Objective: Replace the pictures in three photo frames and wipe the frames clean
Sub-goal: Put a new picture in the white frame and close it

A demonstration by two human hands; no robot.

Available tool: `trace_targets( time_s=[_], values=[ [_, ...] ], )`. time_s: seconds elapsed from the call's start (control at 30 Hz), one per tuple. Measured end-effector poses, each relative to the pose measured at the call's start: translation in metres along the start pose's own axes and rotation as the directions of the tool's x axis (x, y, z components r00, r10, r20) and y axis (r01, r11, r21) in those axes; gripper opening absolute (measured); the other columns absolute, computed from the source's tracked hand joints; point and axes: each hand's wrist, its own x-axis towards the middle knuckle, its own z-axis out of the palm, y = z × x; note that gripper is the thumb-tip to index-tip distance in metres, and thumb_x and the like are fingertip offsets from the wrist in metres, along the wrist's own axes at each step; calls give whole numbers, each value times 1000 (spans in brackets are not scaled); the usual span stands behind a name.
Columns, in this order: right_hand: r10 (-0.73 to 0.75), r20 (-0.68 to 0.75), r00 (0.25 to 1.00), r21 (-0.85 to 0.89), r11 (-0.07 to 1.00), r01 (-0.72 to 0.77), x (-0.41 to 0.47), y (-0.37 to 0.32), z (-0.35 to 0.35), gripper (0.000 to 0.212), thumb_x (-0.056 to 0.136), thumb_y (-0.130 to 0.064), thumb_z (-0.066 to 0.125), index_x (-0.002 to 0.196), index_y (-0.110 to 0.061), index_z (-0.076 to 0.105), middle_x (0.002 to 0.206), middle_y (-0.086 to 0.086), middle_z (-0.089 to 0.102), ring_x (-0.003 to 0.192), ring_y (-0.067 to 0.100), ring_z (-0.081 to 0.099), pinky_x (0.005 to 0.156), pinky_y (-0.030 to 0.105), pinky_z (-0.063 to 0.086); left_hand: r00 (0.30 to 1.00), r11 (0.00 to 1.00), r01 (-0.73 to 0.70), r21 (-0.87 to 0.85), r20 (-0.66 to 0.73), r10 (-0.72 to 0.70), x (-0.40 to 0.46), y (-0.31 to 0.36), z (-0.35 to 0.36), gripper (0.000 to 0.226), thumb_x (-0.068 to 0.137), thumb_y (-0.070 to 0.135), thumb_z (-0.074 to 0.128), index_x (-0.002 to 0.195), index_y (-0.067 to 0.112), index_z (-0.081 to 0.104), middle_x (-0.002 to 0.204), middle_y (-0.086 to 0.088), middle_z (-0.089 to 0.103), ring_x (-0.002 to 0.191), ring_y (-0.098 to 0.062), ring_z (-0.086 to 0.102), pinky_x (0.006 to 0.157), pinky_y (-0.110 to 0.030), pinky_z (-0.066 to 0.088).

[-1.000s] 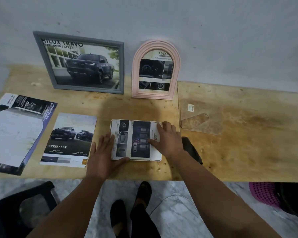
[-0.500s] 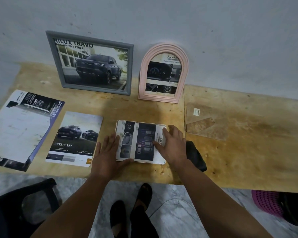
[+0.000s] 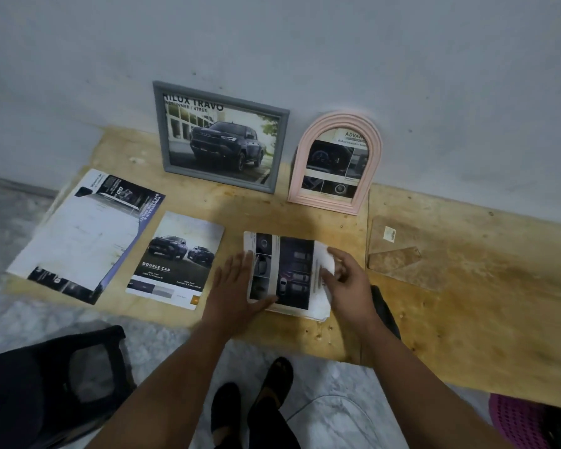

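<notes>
A white frame [image 3: 318, 311] lies flat near the wooden table's front edge [image 3: 337, 348], with a car-interior picture [image 3: 289, 270] on top of it. My left hand [image 3: 237, 286] lies flat with straight fingers on the picture's left edge. My right hand [image 3: 347, 277] pinches the picture's right edge, which curls up off the frame. A grey frame [image 3: 221, 137] with a pickup picture and a pink arched frame [image 3: 336, 163] lean on the wall behind.
A "Double Cab" picture [image 3: 175, 260] and a larger brochure [image 3: 85, 234] lie at the left. A clear sheet with a sticker [image 3: 399, 251] lies at the right. A dark object [image 3: 384, 311] sits behind my right wrist. A black stool [image 3: 52, 384] and purple basket [image 3: 518, 422] stand below.
The view has shifted, so everything sits further right and lower. My right hand has gone from lying on the picture to pinching and lifting its right edge. My left hand stays on the left edge.
</notes>
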Motion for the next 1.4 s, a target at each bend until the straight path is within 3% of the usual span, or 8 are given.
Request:
trace_targets(
  time_s=[0.13,0.23,0.33,0.5,0.7,0.9,1.17,1.4],
  values=[
    [-31,104,994,132,991,17,-2,-53,-18,43,98,-8,66,136,-26,60,109,9,76,101,25,73,85,38,62,925,824,23,-566,-300,-232,-6,41,-28,77,98,65,53,161,31,24,158,9,41,143,-13,42,112,-37,41],
    [4,117,993,164,986,-23,0,-94,-22,43,97,-7,66,137,-22,58,98,10,77,90,24,76,71,34,63,860,542,129,-830,-178,-478,-9,61,-70,57,101,36,64,153,25,44,124,10,58,113,-12,58,92,-30,48],
    [41,52,998,108,993,-47,12,-122,-8,48,94,-11,71,138,-23,56,99,12,76,84,24,76,68,38,63,813,513,162,-843,-181,-554,-15,47,-101,31,98,21,66,129,21,66,115,0,73,100,-15,69,85,-31,57],
    [-126,9,992,-93,988,126,32,-159,60,40,94,-11,70,133,-19,65,93,-4,71,79,8,67,63,23,51,724,563,171,-809,-284,-628,-21,0,-143,19,98,22,65,116,24,67,105,1,71,93,-17,68,79,-36,58],
    [-13,517,856,-202,970,137,65,-186,182,72,88,-10,73,151,-30,44,126,11,66,105,24,68,88,48,60,535,397,157,-904,-260,-804,-38,-100,-174,13,97,21,66,109,20,70,98,-4,73,89,-21,68,74,-33,54],
    [-29,550,834,-248,949,196,80,-206,304,67,84,-1,69,143,-28,54,112,4,69,88,11,68,75,33,60,407,280,211,-937,-176,-896,-57,-198,-190,19,94,12,72,111,14,65,89,-4,68,82,-25,65,74,-33,51],
    [7,570,821,-381,888,258,108,-200,414,57,83,-4,74,136,-21,64,132,3,65,108,16,64,91,28,52,538,492,479,-727,-200,-819,-66,-281,-185,31,93,23,73,113,30,50,87,0,70,76,-25,71,73,-46,59],
    [-20,515,857,-593,713,373,113,-187,406,45,91,-40,63,135,-33,61,133,0,59,122,23,57,101,38,49,679,733,655,-185,-283,-678,-65,-291,-202,42,93,67,56,113,30,53,93,3,71,89,-26,70,63,-33,45]
  ],
)
